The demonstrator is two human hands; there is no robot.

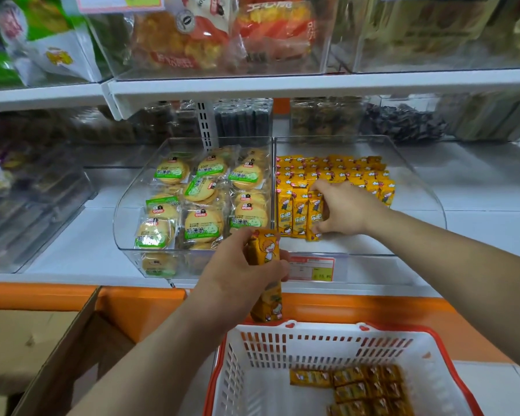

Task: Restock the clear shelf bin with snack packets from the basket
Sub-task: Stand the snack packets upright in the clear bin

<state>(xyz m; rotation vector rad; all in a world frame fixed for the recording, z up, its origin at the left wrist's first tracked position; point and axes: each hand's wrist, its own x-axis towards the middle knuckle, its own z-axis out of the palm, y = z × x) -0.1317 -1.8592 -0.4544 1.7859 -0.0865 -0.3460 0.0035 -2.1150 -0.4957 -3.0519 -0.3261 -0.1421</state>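
A clear shelf bin [415, 187] on the middle shelf holds rows of small yellow snack packets [336, 171] standing upright. My right hand [342, 210] reaches into the bin and pinches the rightmost packet [314, 216] of the front row. My left hand [246, 265] hovers in front of the bin's lip and grips a few yellow packets [266, 276] in a bunch. Below, a white basket with a red rim [282, 352] contains several more yellow packets [364, 388] on its bottom.
Left of it, a second clear bin [126, 211] is packed with green-labelled round biscuits [204, 223]. A red and yellow price tag [311, 268] hangs on the shelf edge. An open cardboard box [57, 349] stands at lower left. More bins fill the upper shelf [312, 82].
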